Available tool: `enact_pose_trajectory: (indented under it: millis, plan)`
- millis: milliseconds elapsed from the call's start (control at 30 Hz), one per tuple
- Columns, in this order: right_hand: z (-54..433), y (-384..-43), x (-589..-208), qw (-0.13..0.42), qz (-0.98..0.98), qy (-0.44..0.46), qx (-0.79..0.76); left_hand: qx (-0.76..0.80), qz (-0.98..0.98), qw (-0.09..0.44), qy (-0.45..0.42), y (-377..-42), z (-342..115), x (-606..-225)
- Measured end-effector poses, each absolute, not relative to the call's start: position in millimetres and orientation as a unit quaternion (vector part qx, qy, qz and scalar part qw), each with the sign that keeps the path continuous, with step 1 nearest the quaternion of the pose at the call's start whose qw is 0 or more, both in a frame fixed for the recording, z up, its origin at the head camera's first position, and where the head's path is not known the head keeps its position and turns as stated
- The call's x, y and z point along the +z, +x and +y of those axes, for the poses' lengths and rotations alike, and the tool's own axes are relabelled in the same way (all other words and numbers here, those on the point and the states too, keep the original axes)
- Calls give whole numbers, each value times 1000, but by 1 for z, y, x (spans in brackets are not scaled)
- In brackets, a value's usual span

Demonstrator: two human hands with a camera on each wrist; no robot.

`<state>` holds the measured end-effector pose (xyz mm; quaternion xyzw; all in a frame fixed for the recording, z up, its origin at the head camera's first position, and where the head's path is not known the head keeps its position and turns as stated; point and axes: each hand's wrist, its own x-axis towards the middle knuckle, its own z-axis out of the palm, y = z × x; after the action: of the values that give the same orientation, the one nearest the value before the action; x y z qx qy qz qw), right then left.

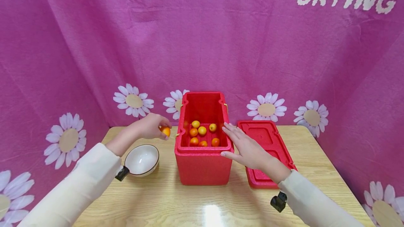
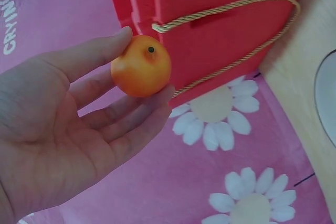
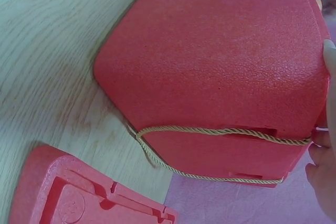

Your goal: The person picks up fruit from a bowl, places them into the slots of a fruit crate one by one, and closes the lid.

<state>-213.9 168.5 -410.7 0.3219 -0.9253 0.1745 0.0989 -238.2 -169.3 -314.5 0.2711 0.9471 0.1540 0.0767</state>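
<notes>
My left hand (image 1: 153,126) holds a small orange fruit (image 2: 140,66) between thumb and fingers, just left of a red foam box (image 1: 203,169). A green stem spot shows on the fruit in the left wrist view. Several orange and yellow fruits (image 1: 202,131) lie on the floor of the lidless box. With fingers extended, my right hand (image 1: 247,147) rests on the right rim of the box. Below the left hand stands a white bowl (image 1: 142,159) with a dark rim; its visible inside holds nothing.
The red box lid (image 1: 263,134) lies on the wooden table (image 1: 189,206), right of the box and partly under my right forearm. Gold rope handles (image 3: 210,129) hang at the box's sides. A pink cloth (image 1: 240,52) with flowers and lettering hangs behind.
</notes>
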Motion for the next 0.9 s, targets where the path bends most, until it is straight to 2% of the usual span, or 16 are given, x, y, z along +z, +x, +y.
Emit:
enact_pose_trajectory:
  millis: [267,700,900]
  plan:
    - [169,-213,-409,98,-926,323,167,154,945,84,277,-244,-155,-302]
    - [169,-215,-409,97,-927,323,166,169,944,151,240,-261,-139,-284]
    - [168,-214,-409,91,-928,320,168,160,943,160,246,-269,-128,-275]
